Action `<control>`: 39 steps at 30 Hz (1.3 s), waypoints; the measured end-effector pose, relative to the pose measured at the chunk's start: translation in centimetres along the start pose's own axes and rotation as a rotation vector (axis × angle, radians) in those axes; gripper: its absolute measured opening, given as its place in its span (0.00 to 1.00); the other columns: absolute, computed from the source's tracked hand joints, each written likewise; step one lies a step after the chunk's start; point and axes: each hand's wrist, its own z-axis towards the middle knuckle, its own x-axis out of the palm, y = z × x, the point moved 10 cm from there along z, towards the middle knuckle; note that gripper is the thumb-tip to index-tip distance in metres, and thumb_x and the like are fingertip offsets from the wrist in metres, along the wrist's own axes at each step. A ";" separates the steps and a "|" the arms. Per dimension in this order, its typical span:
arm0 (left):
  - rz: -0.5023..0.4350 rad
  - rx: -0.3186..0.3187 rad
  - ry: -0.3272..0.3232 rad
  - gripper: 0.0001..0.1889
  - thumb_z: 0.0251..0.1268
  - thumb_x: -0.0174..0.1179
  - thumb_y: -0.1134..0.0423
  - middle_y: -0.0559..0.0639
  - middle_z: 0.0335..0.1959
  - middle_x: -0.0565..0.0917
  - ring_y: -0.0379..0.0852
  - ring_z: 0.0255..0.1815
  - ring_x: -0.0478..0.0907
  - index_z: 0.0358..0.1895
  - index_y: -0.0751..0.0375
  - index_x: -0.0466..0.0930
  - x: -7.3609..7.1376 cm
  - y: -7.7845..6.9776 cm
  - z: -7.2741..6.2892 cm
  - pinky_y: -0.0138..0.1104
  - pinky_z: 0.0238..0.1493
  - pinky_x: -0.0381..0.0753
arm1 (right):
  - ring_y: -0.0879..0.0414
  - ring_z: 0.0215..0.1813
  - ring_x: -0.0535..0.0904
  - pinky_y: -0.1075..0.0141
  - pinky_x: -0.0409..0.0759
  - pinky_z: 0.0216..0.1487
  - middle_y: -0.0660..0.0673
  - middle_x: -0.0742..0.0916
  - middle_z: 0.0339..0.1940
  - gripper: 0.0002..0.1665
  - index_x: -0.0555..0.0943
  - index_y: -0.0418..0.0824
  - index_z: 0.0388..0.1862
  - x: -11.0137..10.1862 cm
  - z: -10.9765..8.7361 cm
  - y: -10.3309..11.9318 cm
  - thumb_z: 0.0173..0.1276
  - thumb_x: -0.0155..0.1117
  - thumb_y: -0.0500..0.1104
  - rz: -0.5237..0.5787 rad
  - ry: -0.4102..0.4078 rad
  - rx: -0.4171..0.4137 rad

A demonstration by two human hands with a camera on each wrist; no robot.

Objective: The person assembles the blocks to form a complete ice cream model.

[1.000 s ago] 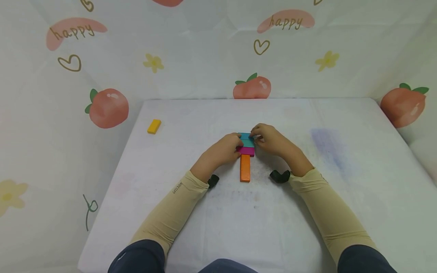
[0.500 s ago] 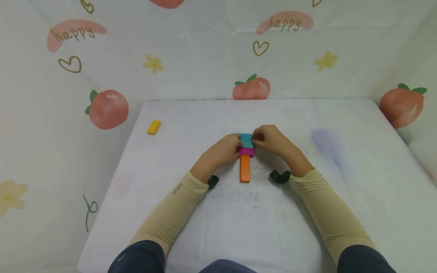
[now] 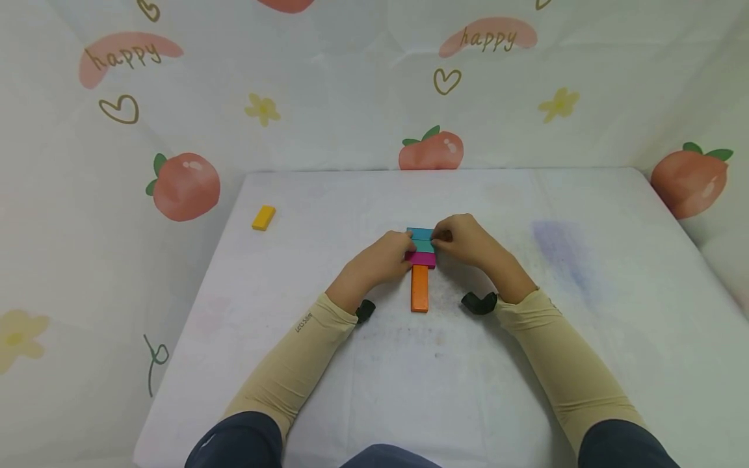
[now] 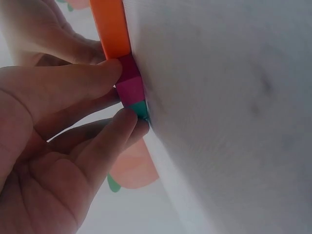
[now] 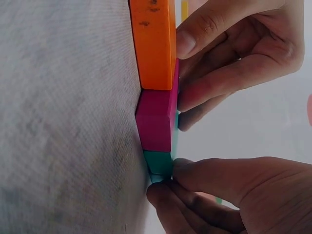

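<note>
In the head view, blue (image 3: 418,233), teal (image 3: 424,246) and magenta (image 3: 424,259) blocks lie side by side crosswise. An orange block (image 3: 419,289) runs lengthwise from the magenta one toward the person. My left hand (image 3: 381,259) holds the left ends of the crosswise blocks between its thumb, by the magenta block, and its fingers farther up. At the right end, my right hand (image 3: 467,239) pinches around the blue block; in the right wrist view its thumb (image 5: 195,173) also touches the teal block. Fingers partly cover the blue block there.
A yellow block (image 3: 264,218) lies apart at the table's back left. The white-covered table (image 3: 404,390) ends at a patterned cloth backdrop (image 3: 351,84). Dark wrist devices (image 3: 479,303) sit beneath both wrists.
The right hand's fingers, spread over the blue block's right end a second ago, have drawn together at that end. The left hand and the blocks look nearly still.
</note>
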 end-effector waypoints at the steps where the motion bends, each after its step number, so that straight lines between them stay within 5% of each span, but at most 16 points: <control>1: 0.002 0.000 0.000 0.10 0.75 0.62 0.70 0.67 0.73 0.77 0.58 0.79 0.72 0.52 0.70 0.88 0.0 0.0 0.0 0.35 0.49 0.76 | 0.47 0.43 0.85 0.52 0.87 0.52 0.38 0.92 0.42 0.09 0.90 0.31 0.46 0.0 0.0 0.0 0.75 0.68 0.36 -0.001 0.003 0.005; 20: -0.010 -0.026 0.025 0.12 0.76 0.63 0.68 0.66 0.74 0.77 0.56 0.73 0.78 0.56 0.70 0.87 0.0 0.0 -0.2 0.37 0.58 0.80 | 0.43 0.50 0.85 0.49 0.86 0.57 0.36 0.89 0.46 0.12 0.89 0.31 0.48 -0.2 0.0 0.4 0.71 0.73 0.38 -0.016 0.019 -0.022; 27: -0.005 -0.015 0.019 0.08 0.75 0.63 0.69 0.61 0.61 0.87 0.53 0.55 0.83 0.49 0.69 0.87 -0.2 -0.1 -0.2 0.32 0.45 0.75 | 0.40 0.59 0.83 0.46 0.85 0.62 0.35 0.86 0.57 0.17 0.89 0.31 0.52 0.0 -0.2 1.2 0.68 0.77 0.40 -0.013 0.087 -0.095; 34: 0.005 -0.003 0.017 0.09 0.76 0.63 0.69 0.63 0.67 0.84 0.55 0.71 0.79 0.52 0.69 0.87 -0.2 -0.1 -0.2 0.34 0.52 0.79 | 0.39 0.62 0.82 0.46 0.85 0.63 0.33 0.85 0.60 0.19 0.88 0.30 0.53 0.4 -0.3 1.3 0.67 0.78 0.40 -0.018 0.118 -0.110; 39: -0.001 0.005 0.016 0.08 0.76 0.63 0.69 0.65 0.70 0.81 0.56 0.74 0.77 0.49 0.69 0.88 -0.2 -0.1 -0.2 0.35 0.52 0.77 | 0.37 0.65 0.80 0.45 0.84 0.65 0.32 0.83 0.64 0.21 0.88 0.30 0.54 0.4 -0.5 1.3 0.66 0.78 0.41 -0.022 0.128 -0.114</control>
